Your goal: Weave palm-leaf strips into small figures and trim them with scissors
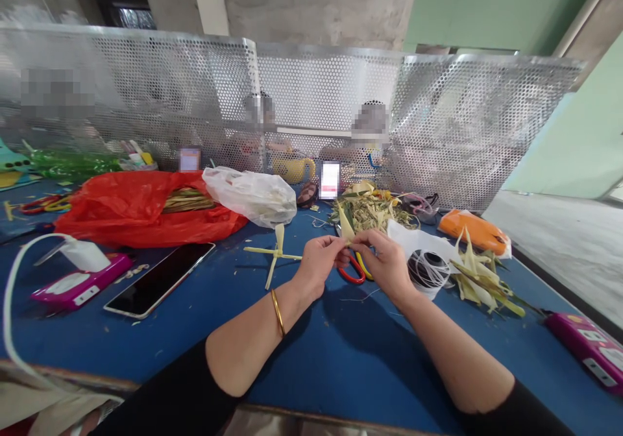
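A pale yellow, pointed leaf piece [346, 227] stands up between my two hands. My left hand [318, 264] pinches it near the base with thumb and fingers. From the other side my right hand [387, 261] is closed on the same base, the fingertips of both hands almost meeting. Directly below them lie scissors [351, 277] with red and yellow handles, partly covered by the hands. Left of my left hand, a cross-shaped piece of folded pale leaf strips [277, 253] rests on the blue table [302, 351].
Leaf scraps [372, 209], a wire spool [428, 270] and more pale leaves [479, 277] lie ahead and right. A red bag [117, 209], white bag [253, 196], phone [160, 280] and purple power strip [82, 283] are left. A perforated metal partition [331, 85] separates people behind.
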A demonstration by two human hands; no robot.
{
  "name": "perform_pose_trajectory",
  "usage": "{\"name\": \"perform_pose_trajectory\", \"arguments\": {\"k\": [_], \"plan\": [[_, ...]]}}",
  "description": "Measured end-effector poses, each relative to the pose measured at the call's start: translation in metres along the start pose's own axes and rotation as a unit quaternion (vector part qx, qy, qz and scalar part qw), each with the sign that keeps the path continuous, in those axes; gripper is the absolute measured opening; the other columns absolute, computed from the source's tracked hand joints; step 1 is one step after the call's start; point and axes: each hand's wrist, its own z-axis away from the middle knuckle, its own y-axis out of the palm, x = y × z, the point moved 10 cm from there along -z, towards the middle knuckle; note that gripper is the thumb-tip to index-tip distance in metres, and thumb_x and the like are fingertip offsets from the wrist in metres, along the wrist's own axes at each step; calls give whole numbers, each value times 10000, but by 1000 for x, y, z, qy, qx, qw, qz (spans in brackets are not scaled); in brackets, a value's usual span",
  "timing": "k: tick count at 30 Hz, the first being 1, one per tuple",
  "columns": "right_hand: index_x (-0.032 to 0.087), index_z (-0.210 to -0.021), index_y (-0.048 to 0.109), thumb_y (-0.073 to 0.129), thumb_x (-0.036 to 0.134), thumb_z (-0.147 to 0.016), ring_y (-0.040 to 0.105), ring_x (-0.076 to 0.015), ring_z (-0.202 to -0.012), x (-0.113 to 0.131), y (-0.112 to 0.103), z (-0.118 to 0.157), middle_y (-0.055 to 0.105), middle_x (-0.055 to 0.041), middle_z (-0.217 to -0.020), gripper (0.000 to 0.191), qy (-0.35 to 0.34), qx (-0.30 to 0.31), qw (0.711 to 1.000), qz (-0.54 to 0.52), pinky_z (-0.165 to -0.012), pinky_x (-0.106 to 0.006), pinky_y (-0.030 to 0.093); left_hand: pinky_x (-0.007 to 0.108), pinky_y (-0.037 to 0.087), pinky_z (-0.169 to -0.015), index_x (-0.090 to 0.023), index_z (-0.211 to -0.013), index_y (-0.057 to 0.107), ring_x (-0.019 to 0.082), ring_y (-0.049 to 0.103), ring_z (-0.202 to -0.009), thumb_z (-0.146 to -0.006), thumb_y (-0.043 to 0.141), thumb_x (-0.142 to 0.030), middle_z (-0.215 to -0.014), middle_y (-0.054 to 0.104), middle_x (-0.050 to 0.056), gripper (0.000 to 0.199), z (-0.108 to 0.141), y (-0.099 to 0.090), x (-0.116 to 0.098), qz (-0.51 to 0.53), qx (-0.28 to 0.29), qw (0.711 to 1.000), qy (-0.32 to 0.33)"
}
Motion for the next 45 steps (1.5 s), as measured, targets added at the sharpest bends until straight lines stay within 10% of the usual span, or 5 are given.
{"name": "perform_pose_trajectory", "arguments": {"k": [17, 38, 45], "plan": [[197, -699, 570, 629, 302, -747, 514, -142, -574, -29, 4, 1, 568, 25, -590, 129, 158, -2, 978, -133, -555, -258, 404, 244, 529, -601, -169, -684, 688, 134, 635, -572, -721, 643, -201, -609, 677, -6, 67, 1, 3, -23, -107, 5, 986, 129], [205, -712, 580, 600, 244, -798, 542, -155, -684, -14, 3, 0, 605, 9, -699, 96, 90, -2, 993, -75, -652, -262, 419, 232, 501, -572, -149, -628, 650, 114, 596, -536, -658, 687, -246, -574, 647, 6, 108, 1, 0, -3, 16, -7, 1000, 15], [204, -694, 557, 654, 293, -728, 508, -142, -589, -30, 7, 4, 566, 22, -614, 136, 167, -14, 971, -169, -568, -265, 404, 227, 508, -574, -163, -684, 663, 119, 617, -558, -683, 655, -195, -597, 660, -12, 33, 2, 3, -15, -31, -2, 996, 89]]}}
